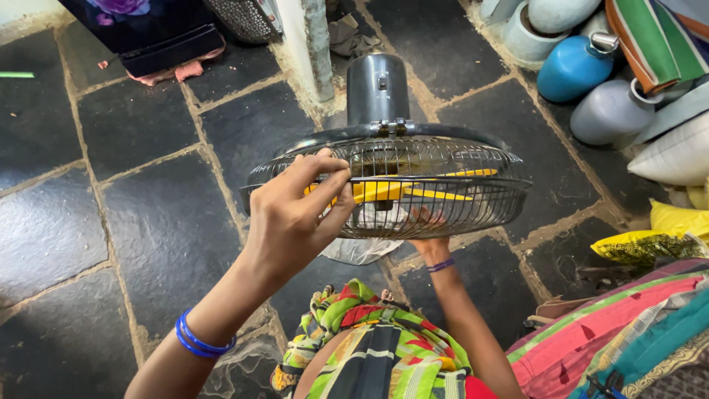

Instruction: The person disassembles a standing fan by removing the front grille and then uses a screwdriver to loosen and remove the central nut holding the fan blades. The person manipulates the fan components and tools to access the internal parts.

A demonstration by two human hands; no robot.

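Dark stone floor under the fan, held off the ground. Left hand pinches the wire guard's near rim; right hand, beneath the guard, grip not discernible. Risk: light pinch slips, fan tips, fingers enter the wires near the yellow blades.

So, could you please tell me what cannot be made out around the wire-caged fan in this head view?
- Right hand: mostly hidden under the round chrome wire fan cage; its grip is unclear.
- Yellow plastic blades: partly screened by the wires and the left hand.
- Clear plastic bag: mostly hidden behind cage and left hand.
- Blue jug: partly covered by neighbouring vessels.
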